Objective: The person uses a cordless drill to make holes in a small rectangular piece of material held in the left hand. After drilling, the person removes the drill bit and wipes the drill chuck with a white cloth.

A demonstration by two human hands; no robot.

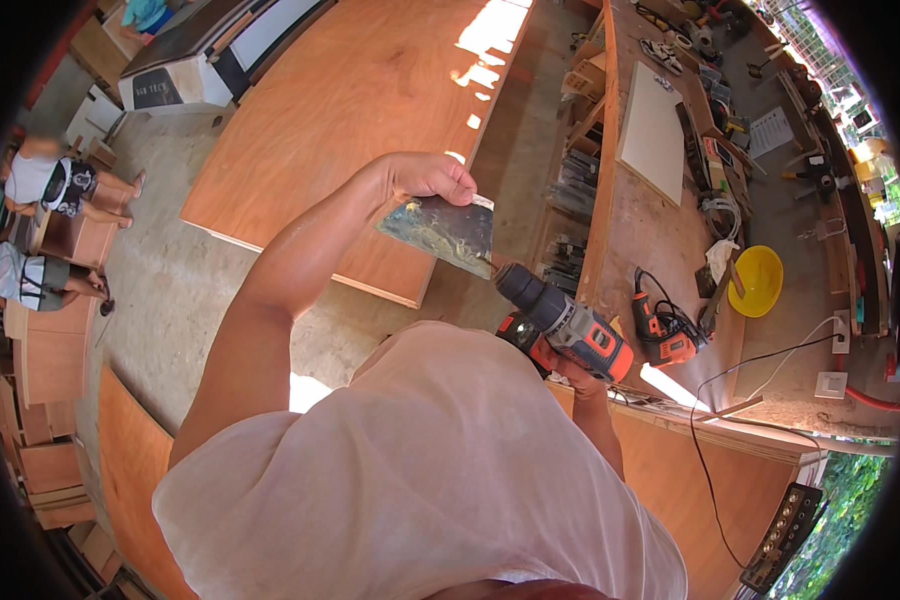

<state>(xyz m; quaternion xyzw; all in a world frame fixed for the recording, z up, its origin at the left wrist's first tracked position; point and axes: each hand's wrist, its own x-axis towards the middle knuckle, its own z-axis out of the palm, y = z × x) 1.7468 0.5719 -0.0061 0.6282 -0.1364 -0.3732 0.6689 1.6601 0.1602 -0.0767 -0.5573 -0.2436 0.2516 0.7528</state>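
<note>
Near the centre my left hand (432,176) grips a flat, dark, mottled greenish piece (435,235) with straight edges, thumb over its upper edge. My right hand (563,368) is closed on the grip of an orange and black cordless drill (570,325), partly hidden behind the drill body and my shirt. The drill points up and left, with a thin bit at the piece's lower right corner; whether the bit touches it I cannot tell.
Large plywood sheets (310,120) lie ahead. On the right, a workbench (632,235) holds a corded tool (670,330), a yellow bowl (755,280), a pale board (650,140), cables and tools. Two seated people (50,280) are at left; another sheet (135,450) is at lower left.
</note>
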